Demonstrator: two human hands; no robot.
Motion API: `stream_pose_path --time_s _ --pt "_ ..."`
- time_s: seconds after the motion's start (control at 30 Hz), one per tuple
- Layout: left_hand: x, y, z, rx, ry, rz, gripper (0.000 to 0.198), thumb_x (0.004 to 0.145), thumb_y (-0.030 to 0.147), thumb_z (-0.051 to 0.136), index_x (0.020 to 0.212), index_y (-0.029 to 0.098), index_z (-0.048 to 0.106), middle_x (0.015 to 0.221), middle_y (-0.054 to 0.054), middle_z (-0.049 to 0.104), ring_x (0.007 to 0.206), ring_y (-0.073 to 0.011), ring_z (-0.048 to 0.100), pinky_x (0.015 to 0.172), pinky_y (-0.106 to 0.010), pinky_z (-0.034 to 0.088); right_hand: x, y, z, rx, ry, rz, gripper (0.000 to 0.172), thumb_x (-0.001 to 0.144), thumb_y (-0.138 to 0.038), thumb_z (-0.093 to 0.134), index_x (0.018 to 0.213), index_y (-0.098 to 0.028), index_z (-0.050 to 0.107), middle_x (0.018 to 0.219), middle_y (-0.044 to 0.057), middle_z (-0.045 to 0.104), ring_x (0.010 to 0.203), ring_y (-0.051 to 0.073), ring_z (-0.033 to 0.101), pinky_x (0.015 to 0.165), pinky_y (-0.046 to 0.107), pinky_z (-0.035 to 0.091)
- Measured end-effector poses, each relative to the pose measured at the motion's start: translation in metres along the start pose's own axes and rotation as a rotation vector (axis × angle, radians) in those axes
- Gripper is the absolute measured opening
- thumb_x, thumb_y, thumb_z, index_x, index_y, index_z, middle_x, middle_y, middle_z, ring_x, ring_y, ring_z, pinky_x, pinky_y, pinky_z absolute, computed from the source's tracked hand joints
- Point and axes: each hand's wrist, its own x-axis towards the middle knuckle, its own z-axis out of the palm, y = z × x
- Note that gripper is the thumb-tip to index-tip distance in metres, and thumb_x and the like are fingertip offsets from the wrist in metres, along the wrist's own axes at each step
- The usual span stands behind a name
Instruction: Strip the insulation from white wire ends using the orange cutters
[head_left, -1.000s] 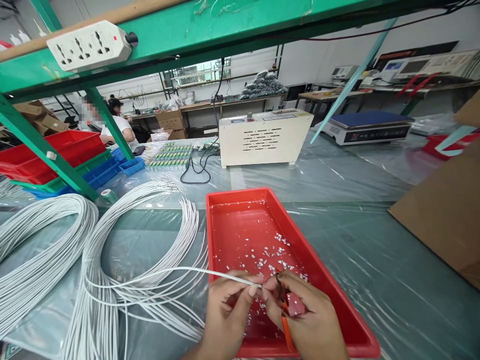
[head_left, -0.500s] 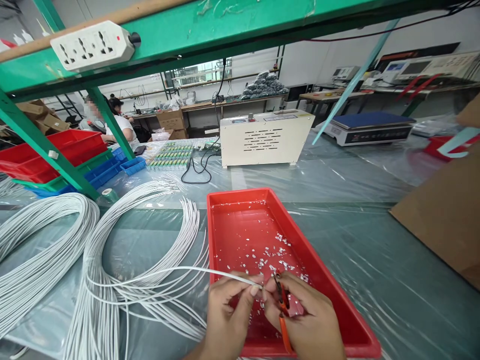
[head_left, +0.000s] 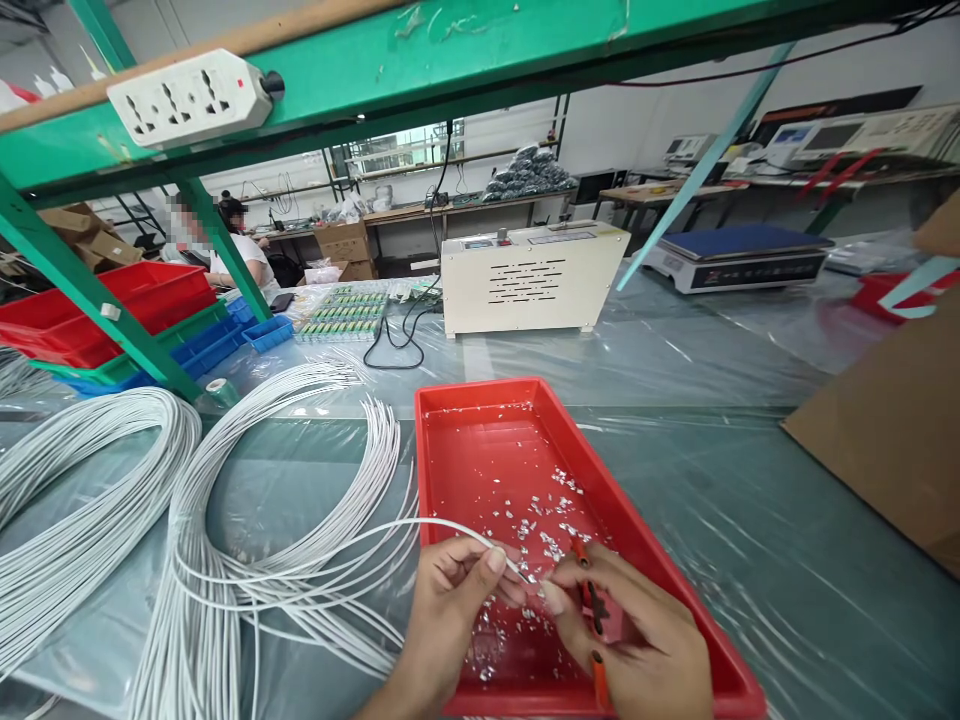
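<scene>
My left hand (head_left: 446,615) pinches a white cable (head_left: 454,527) close to its end, thumb on top. The cable arches back to a bundle of white cables (head_left: 199,500) at the left. My right hand (head_left: 656,640) is closed around small orange-handled cutters (head_left: 599,675), which lie across the palm. Its thumb and forefinger are just beside the cable's tip; whether they touch it I cannot tell. Both hands are over a red tray (head_left: 611,470), where small shiny scraps (head_left: 551,545) are scattered.
A second coil of white cable (head_left: 82,470) lies at far left. Behind the tray stand a cream machine (head_left: 532,280) and a scale (head_left: 739,262). A green frame beam (head_left: 450,60) crosses overhead. Cardboard (head_left: 892,430) juts in at right; stacked bins (head_left: 105,310) are at left.
My right hand has drawn a little right, away from the cable's end, and the cutters have turned within it. My left fingers have spread slightly under the cable.
</scene>
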Motion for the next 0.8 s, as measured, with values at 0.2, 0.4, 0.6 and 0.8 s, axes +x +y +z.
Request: stream_pose_path --time_s 0.2,0.4,0.6,0.8 --pt "0.0018 -0.0045 -0.0013 -0.100 0.018 -0.052 0.023 0.073 0.031 0.068 0.061 0.011 0.066 0.053 -0.001 0.064 0.049 -0.0092 0.056 0.055 -0.020 0.042 -0.0017 0.0067 -0.0008 -0.089 -0.033 -0.211 0.024 0.068 -0.007 0.063 0.089 -0.021 0.061 0.067 0.001 0.062 0.056 0.014 0.059 0.052 0.024 0.047" --pt "0.0030 -0.0062 -0.0005 -0.181 0.034 -0.112 0.025 0.067 0.029 0.073 0.055 0.010 0.063 0.050 0.000 0.062 0.042 -0.0067 0.052 0.047 -0.018 0.038 -0.0032 0.0040 0.0016 -0.015 -0.053 -0.159 0.018 0.076 -0.007 0.059 0.087 -0.020 0.062 0.064 0.000 0.060 0.054 0.012 0.057 0.051 0.022 0.046" --pt "0.0022 -0.0045 0.0007 -0.233 0.052 -0.149 0.025 0.064 0.028 0.076 0.053 0.010 0.063 0.048 0.000 0.062 0.039 -0.0045 0.050 0.045 -0.016 0.037 -0.0028 -0.0021 0.0074 0.079 -0.087 0.062 0.011 0.080 -0.018 0.059 0.069 -0.019 0.061 0.056 -0.003 0.055 0.048 0.011 0.051 0.046 0.020 0.042" --pt "0.0010 -0.0033 0.0020 -0.198 -0.008 -0.149 0.024 0.071 0.030 0.070 0.058 0.010 0.067 0.053 -0.002 0.064 0.043 -0.0059 0.052 0.047 -0.016 0.040 -0.0044 0.0001 0.0066 0.053 0.007 0.059 0.006 0.078 -0.015 0.059 0.075 -0.020 0.061 0.058 -0.004 0.055 0.047 0.010 0.051 0.044 0.019 0.040"
